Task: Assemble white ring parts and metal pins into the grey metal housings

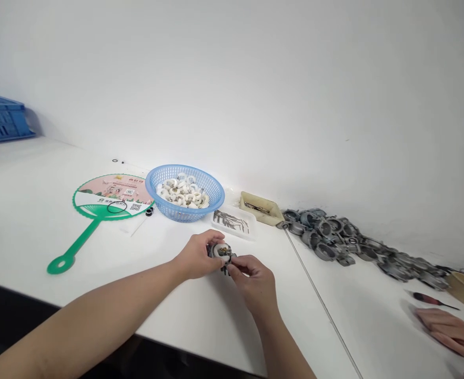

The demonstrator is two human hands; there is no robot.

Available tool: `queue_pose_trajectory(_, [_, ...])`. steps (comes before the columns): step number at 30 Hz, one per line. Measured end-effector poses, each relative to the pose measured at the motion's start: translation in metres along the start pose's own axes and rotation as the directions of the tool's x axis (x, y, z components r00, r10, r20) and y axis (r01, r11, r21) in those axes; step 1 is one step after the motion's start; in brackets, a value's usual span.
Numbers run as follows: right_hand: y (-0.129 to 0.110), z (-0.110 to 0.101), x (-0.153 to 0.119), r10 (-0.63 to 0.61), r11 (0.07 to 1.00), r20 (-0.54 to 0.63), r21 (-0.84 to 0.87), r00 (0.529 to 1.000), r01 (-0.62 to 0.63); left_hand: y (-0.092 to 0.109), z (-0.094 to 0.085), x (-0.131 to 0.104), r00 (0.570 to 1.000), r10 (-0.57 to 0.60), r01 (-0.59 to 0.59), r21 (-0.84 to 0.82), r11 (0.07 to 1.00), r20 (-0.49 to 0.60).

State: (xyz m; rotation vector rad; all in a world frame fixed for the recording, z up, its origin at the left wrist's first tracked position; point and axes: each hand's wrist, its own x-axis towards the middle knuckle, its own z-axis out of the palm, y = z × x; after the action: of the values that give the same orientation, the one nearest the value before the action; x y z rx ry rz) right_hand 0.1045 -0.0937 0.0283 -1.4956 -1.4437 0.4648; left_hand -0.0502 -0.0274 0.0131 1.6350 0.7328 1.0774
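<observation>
A small round part (221, 251), with a grey metal rim, a white ring and brass-coloured bits inside, is held just above the white table. My left hand (198, 256) grips its left side, fingers over the top and thumb at the lower edge. On the other side, my right hand (254, 279) has its thumb and index finger pinched at the part's lower right edge. Small dark pieces stick out below it, too small to make out. Behind the hands lies a white tray (248, 234) with thin dark metal pieces.
A blue basket (184, 215) holds white rings. Left of it lies a green-handled fan (82, 245). Further right are a cream tray (273, 220), a pile of grey metal housings (326, 234), a screwdriver (427, 299) and another person's hand (451, 331). A blue crate (3, 123) stands far left.
</observation>
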Motion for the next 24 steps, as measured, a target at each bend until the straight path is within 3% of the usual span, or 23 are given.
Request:
queue_pose_trajectory(4, [0.003,-0.006,0.006,-0.087,0.994,0.011,-0.066,0.996,0.088,0.000,0.000,0.000,1.000,-0.003,0.003,-0.008,1.000,0.012])
queue_pose_trajectory(8, [0.005,-0.012,0.013,-0.186,0.977,0.131,-0.078,0.974,0.198,-0.002,0.000,0.001,1.000,-0.002,0.002,-0.011,1.000,0.026])
queue_pose_trajectory(15, [0.004,-0.016,0.019,-0.189,0.981,0.303,0.096,0.934,0.167,-0.001,-0.003,0.001,0.998,-0.011,0.013,-0.029,0.999,0.061])
queue_pose_trajectory(24, [0.009,-0.007,0.015,-0.134,0.980,0.202,0.174,0.970,0.099,0.005,-0.007,-0.004,0.996,0.070,-0.078,0.153,0.985,0.058])
